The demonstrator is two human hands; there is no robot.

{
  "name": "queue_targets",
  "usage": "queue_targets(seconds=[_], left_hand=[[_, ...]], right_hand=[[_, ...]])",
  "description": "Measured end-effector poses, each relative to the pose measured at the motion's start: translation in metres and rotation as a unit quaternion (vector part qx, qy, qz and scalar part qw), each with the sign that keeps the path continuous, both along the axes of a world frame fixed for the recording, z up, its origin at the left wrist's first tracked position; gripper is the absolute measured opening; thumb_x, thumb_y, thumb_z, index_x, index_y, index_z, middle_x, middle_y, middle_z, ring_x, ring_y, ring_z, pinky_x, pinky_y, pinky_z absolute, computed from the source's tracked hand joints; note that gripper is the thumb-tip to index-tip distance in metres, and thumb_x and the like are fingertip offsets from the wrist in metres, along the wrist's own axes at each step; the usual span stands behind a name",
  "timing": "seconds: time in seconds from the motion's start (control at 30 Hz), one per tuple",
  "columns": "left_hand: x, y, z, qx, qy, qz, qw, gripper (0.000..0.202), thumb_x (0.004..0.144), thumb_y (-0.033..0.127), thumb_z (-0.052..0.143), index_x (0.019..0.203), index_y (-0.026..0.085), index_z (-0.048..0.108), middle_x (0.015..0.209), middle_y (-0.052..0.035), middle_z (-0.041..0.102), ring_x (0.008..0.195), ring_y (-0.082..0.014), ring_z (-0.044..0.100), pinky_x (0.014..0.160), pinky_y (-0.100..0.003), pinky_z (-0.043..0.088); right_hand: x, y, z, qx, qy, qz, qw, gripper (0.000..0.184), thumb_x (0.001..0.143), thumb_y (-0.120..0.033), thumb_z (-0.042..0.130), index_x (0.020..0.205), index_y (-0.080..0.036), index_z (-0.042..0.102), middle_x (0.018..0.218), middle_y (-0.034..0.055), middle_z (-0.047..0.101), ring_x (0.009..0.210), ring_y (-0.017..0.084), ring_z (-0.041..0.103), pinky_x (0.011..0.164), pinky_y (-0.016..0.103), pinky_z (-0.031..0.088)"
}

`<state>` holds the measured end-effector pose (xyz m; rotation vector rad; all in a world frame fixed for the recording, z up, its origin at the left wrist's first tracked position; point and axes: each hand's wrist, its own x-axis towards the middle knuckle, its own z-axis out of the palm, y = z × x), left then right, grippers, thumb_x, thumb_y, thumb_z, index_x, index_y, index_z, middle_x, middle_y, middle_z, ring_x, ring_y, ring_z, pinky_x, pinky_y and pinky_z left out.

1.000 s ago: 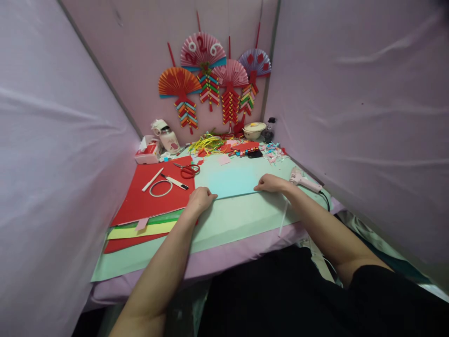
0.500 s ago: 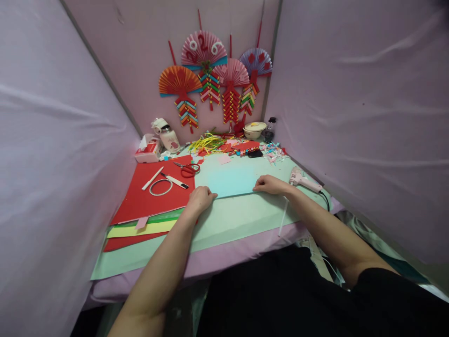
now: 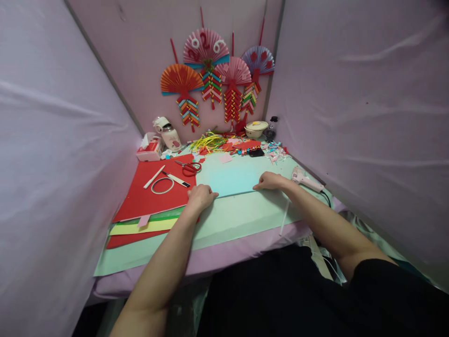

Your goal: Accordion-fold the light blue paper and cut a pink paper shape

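A light blue sheet of paper (image 3: 233, 180) lies on the pale green table covering, its near edge toward me. My left hand (image 3: 202, 196) pinches the near left corner of the sheet, thumb and fingers closed on it. At the near right corner my right hand (image 3: 269, 181) grips the same edge in a pinch. Between the hands the edge runs nearly straight and looks slightly folded or raised. Left of my left hand, red-handled scissors (image 3: 191, 168) rest partly on red sheets (image 3: 157, 199).
A white pen (image 3: 154, 177), a utility knife (image 3: 178, 179) and a ring of tape (image 3: 162, 186) lie on the red sheets. A glue gun (image 3: 307, 179) is at the right. Paper scraps (image 3: 210, 142), a bottle (image 3: 170, 137), a tissue box (image 3: 149, 149) and a lidded bowl (image 3: 256, 129) stand behind. Paper fans (image 3: 181, 79) hang on the wall.
The view has shifted slightly. Both hands stay pinched at the blue paper's near corners, with hardly any movement of hands or sheet.
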<state>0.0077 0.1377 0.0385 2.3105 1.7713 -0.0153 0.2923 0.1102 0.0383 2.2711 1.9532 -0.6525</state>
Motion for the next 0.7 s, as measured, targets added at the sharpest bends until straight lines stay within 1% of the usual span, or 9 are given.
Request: queue_targets(seconds=[0.13, 0.27, 0.5, 0.63, 0.7], left_hand=[[0.0000, 0.0012, 0.0005, -0.014, 0.000, 0.009, 1.000, 0.031, 0.084, 0.048, 0.057, 0.088, 0.021, 0.072, 0.102, -0.0108, 0.072, 0.103, -0.0306, 0.061, 0.083, -0.037, 0.042], [-0.0003, 0.0037, -0.0004, -0.019, 0.002, 0.012, 1.000, 0.030, 0.083, 0.049, 0.058, 0.086, 0.022, 0.071, 0.103, -0.0103, 0.072, 0.104, -0.0304, 0.061, 0.084, -0.037, 0.041], [0.0013, 0.0055, -0.0002, -0.022, 0.017, 0.014, 0.999, 0.031, 0.083, 0.049, 0.058, 0.087, 0.021, 0.071, 0.104, -0.0115, 0.071, 0.106, -0.0322, 0.060, 0.085, -0.039, 0.041], [0.0033, 0.0048, 0.0004, -0.015, 0.034, 0.009, 0.999, 0.032, 0.084, 0.048, 0.057, 0.088, 0.020, 0.071, 0.106, -0.0141, 0.070, 0.106, -0.0341, 0.059, 0.086, -0.041, 0.041], [0.0039, 0.0031, 0.0000, -0.002, 0.044, 0.002, 0.999, 0.033, 0.084, 0.048, 0.057, 0.087, 0.019, 0.071, 0.106, -0.0154, 0.069, 0.106, -0.0357, 0.058, 0.085, -0.043, 0.041]], right_hand=[[0.0019, 0.0010, 0.0001, -0.007, 0.006, 0.008, 1.000, 0.040, 0.076, -0.055, 0.064, 0.088, -0.018, 0.074, 0.091, 0.0078, 0.072, 0.088, 0.025, 0.064, 0.077, 0.032, 0.043], [0.0022, 0.0028, -0.0001, -0.012, -0.006, 0.015, 1.000, 0.041, 0.076, -0.056, 0.064, 0.089, -0.019, 0.073, 0.092, 0.0083, 0.072, 0.089, 0.025, 0.064, 0.076, 0.032, 0.043], [0.0014, 0.0033, -0.0024, -0.010, -0.008, 0.008, 1.000, 0.040, 0.075, -0.055, 0.066, 0.093, -0.020, 0.073, 0.097, 0.0090, 0.072, 0.091, 0.025, 0.063, 0.083, 0.036, 0.042], [-0.0012, 0.0041, -0.0005, -0.014, -0.029, 0.009, 0.999, 0.039, 0.076, -0.055, 0.066, 0.093, -0.021, 0.073, 0.099, 0.0091, 0.072, 0.096, 0.027, 0.062, 0.092, 0.043, 0.037], [-0.0026, 0.0032, 0.0007, -0.019, -0.045, 0.007, 0.999, 0.040, 0.076, -0.057, 0.066, 0.091, -0.021, 0.073, 0.100, 0.0098, 0.071, 0.100, 0.029, 0.061, 0.094, 0.045, 0.034]])
